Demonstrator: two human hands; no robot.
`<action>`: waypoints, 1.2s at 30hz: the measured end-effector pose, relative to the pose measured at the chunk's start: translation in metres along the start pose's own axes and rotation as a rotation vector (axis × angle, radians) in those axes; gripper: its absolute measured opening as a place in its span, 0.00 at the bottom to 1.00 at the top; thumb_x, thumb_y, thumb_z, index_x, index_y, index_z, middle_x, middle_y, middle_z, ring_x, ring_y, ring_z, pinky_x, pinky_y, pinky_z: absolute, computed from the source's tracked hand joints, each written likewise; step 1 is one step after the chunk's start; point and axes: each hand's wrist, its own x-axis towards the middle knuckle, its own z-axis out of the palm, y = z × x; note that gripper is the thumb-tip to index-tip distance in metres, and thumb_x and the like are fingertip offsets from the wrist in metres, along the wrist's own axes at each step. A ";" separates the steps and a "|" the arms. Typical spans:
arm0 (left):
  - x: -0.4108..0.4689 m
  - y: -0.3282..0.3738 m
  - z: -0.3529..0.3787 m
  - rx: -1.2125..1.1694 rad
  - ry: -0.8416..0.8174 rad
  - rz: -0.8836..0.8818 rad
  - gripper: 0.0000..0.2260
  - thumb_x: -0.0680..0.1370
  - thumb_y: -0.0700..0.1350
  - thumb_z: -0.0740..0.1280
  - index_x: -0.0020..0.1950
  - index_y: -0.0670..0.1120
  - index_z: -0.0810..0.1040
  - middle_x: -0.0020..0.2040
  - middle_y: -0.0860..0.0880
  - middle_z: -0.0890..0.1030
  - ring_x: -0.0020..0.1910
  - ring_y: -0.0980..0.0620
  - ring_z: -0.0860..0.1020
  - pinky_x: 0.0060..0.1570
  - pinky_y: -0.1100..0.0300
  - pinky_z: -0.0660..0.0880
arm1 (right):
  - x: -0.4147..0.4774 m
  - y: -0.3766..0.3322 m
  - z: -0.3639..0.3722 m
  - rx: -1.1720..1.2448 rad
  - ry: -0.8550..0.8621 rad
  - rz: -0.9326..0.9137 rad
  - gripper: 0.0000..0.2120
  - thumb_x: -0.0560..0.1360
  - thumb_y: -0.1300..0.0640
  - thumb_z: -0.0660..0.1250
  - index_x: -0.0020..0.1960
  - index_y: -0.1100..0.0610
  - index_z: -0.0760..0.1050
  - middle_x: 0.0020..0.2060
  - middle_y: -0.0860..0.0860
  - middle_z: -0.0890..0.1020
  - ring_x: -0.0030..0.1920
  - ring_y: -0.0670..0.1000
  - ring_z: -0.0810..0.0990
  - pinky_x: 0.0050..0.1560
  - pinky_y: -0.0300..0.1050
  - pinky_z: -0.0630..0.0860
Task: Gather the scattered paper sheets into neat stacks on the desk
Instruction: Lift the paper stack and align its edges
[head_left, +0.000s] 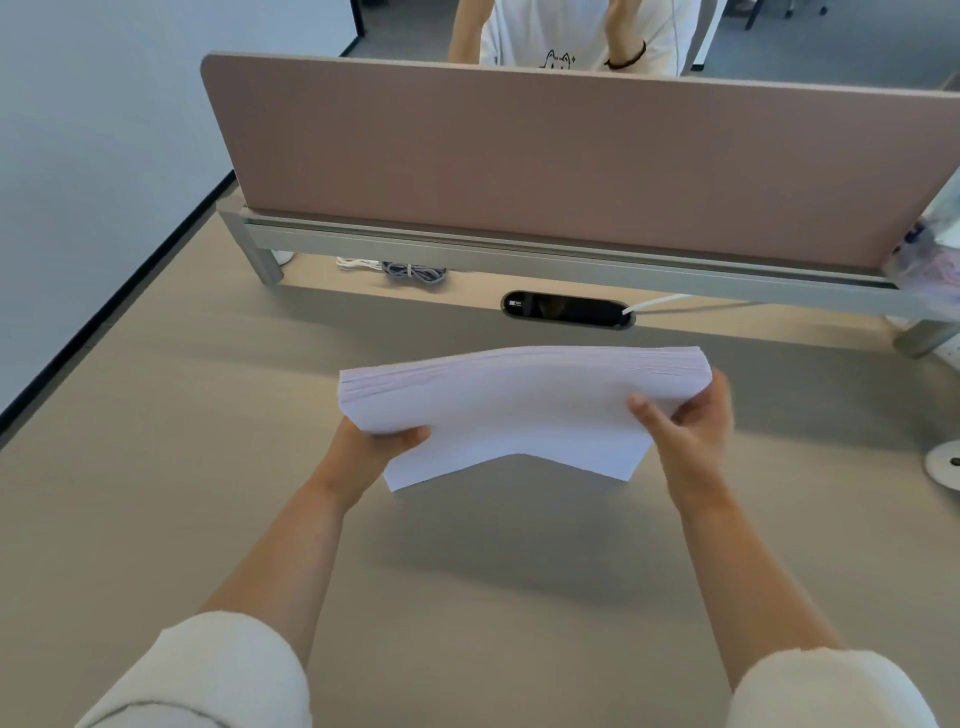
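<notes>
paper stack (519, 405) long axis left-right, above desk (156, 467) | left hand (374, 447), right hand (691, 426): fingers (649, 415) clamped on its ends

Paper stack (519, 410): white paper, matt, smooth top face. Sheet edges on the far side read as fine ridged layers.
Tabletop (208, 467): pale wood-grain finish, matt and smooth, with faint streaked grain.
Divider panel (519, 166): dusty pink, matt and even, cloth-like; weave too fine to tell.
Rail (519, 257) under the panel: grey metal with a satin sheen.
Cable port (566, 310): black, glossy, plastic by its look, showing reflections.
Sleeves (208, 675): off-white cloth with a soft, fuzzy nap.
Disc (943, 462) at the right edge: white, smooth, slightly glossy.
</notes>
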 end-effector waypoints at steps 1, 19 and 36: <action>0.000 0.001 0.000 0.015 -0.011 0.002 0.15 0.66 0.40 0.71 0.52 0.50 0.79 0.45 0.57 0.84 0.47 0.60 0.81 0.44 0.67 0.77 | -0.002 -0.009 0.003 -0.033 0.103 -0.148 0.28 0.59 0.46 0.75 0.56 0.46 0.70 0.54 0.49 0.77 0.54 0.47 0.77 0.59 0.46 0.72; 0.001 -0.003 -0.006 0.012 -0.064 -0.043 0.21 0.66 0.42 0.72 0.59 0.45 0.77 0.55 0.48 0.82 0.54 0.56 0.80 0.46 0.68 0.76 | -0.026 -0.093 0.109 -1.520 -0.688 -0.470 0.56 0.65 0.32 0.68 0.77 0.52 0.36 0.76 0.51 0.53 0.77 0.57 0.47 0.69 0.71 0.39; -0.001 0.043 -0.035 0.021 0.444 0.179 0.51 0.57 0.56 0.79 0.74 0.51 0.56 0.73 0.50 0.65 0.71 0.54 0.66 0.67 0.56 0.67 | -0.014 -0.131 0.070 -0.885 -0.529 -0.393 0.13 0.75 0.55 0.68 0.33 0.55 0.71 0.27 0.48 0.69 0.31 0.49 0.67 0.33 0.44 0.62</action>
